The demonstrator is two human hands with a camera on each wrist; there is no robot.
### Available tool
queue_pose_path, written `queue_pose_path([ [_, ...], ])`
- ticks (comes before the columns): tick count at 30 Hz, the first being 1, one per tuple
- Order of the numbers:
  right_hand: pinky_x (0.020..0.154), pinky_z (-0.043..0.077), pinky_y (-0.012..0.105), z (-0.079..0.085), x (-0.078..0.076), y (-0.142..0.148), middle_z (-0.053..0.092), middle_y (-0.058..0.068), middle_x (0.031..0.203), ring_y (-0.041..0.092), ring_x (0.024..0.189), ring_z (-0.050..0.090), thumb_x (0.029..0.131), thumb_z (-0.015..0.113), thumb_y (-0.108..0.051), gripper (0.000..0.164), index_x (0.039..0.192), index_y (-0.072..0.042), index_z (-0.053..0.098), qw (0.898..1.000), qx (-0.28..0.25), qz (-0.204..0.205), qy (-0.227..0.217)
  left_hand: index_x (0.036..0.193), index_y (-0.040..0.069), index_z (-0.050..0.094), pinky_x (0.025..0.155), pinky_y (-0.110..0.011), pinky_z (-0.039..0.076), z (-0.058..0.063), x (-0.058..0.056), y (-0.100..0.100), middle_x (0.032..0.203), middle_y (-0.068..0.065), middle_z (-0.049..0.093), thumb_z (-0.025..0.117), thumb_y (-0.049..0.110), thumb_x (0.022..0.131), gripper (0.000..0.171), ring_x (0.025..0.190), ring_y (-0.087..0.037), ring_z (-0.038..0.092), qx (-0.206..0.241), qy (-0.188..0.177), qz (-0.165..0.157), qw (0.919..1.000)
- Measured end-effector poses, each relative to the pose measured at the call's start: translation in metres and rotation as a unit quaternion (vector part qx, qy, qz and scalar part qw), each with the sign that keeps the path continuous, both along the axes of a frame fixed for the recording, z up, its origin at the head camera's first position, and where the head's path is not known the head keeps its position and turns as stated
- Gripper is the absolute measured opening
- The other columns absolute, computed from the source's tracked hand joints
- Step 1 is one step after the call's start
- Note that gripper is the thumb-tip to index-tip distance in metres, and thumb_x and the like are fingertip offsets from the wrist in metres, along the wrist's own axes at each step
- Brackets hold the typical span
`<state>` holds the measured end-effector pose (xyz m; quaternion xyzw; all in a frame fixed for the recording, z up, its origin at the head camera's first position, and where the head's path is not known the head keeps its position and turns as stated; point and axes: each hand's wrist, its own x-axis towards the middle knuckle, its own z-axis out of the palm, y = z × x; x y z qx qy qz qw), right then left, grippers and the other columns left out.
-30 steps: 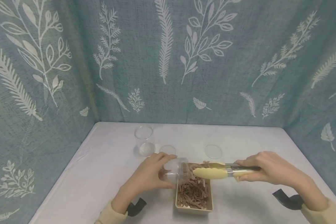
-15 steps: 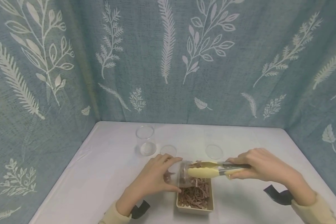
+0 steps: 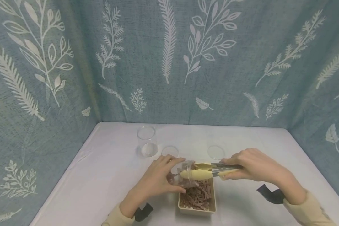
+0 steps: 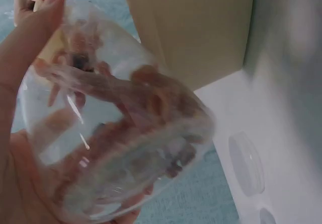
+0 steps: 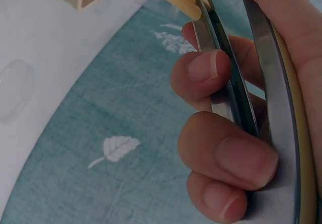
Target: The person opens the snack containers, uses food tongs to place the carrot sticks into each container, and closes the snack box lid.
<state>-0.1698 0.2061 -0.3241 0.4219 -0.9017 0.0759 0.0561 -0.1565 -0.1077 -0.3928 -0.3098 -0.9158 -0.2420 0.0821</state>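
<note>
My left hand (image 3: 155, 177) grips a clear jar (image 4: 126, 108), tipped on its side with its mouth to the right, over a beige rectangular box (image 3: 197, 212). Brown shredded strips (image 3: 196, 197) fill the box, and several more lie inside the jar. My right hand (image 3: 250, 164) holds metal tongs (image 5: 279, 108) with yellow tips (image 3: 197, 174); its fingers curl round the tong arms in the right wrist view. The tips reach into the jar's mouth. What they pinch there is hard to make out through the plastic.
A second clear jar (image 3: 147, 141) stands upright at the back left of the white table (image 3: 107, 163). Two clear round lids, a left lid (image 3: 170, 152) and a right lid (image 3: 216, 152), lie behind the box. A blue leaf-patterned curtain (image 3: 186, 103) hangs behind.
The right hand has moved left with the tongs, taking their tips from above the box into the jar's mouth. The left hand and jar have shifted slightly right.
</note>
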Motion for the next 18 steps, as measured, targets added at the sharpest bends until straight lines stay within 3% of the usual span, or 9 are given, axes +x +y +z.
queue_pose_path([
  [7, 0.042, 0.027, 0.013, 0.004, -0.001, -0.016, 0.048, -0.023, 0.062, -0.008, 0.047, 0.028, 0.081, 0.059, -0.057, 0.035, 0.097, -0.028, 0.068, 1.000, 0.003, 0.018, -0.004, 0.137, 0.031, 0.043, 0.085, -0.032, 0.046, 0.000, 0.001, 0.005, 0.117, 0.010, 0.053, 0.068, 0.070, 0.059, 0.090, 0.100, -0.007, 0.048, 0.023, -0.033, -0.012, 0.9991],
  [18, 0.045, 0.032, 0.013, 0.005, -0.001, -0.013, 0.055, -0.023, 0.065, -0.008, 0.047, 0.033, 0.076, 0.062, -0.060, 0.049, 0.104, -0.022, 0.071, 1.000, -0.010, -0.006, -0.019, 0.137, 0.027, 0.044, 0.089, -0.036, 0.047, 0.005, 0.001, 0.001, 0.120, 0.005, 0.054, 0.073, 0.065, 0.059, 0.091, 0.104, -0.010, 0.049, 0.026, -0.058, -0.010, 0.9979],
])
